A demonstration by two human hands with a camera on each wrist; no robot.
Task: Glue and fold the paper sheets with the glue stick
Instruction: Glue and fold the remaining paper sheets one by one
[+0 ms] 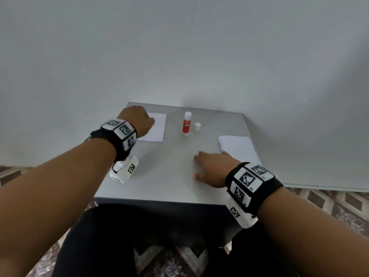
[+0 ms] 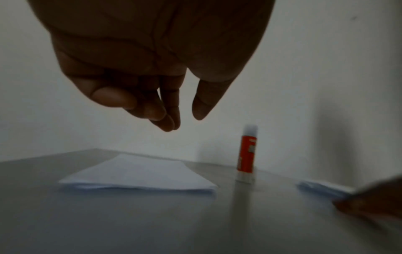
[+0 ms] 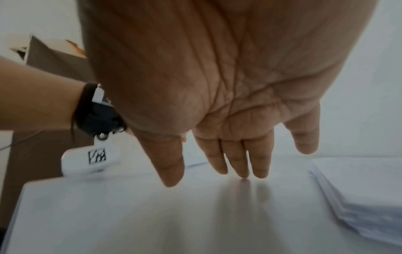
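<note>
The uncapped glue stick (image 1: pixel 186 124) stands upright mid-table beside its cap (image 1: pixel 197 126), between two paper stacks (image 1: pixel 157 126) (image 1: pixel 238 145). The left hand (image 1: pixel 137 120) hovers relaxed and empty above the left stack; the right hand (image 1: pixel 214 166) rests flat, fingers straight. The sheets look thin and floppy, so pinching a corner seems best.

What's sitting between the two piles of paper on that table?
In the head view, an upright glue stick and its small white cap stand between the left papers and right stack.

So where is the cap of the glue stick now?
In the head view the cap stands on the table, just right of the upright glue stick, far from both hands.
</note>
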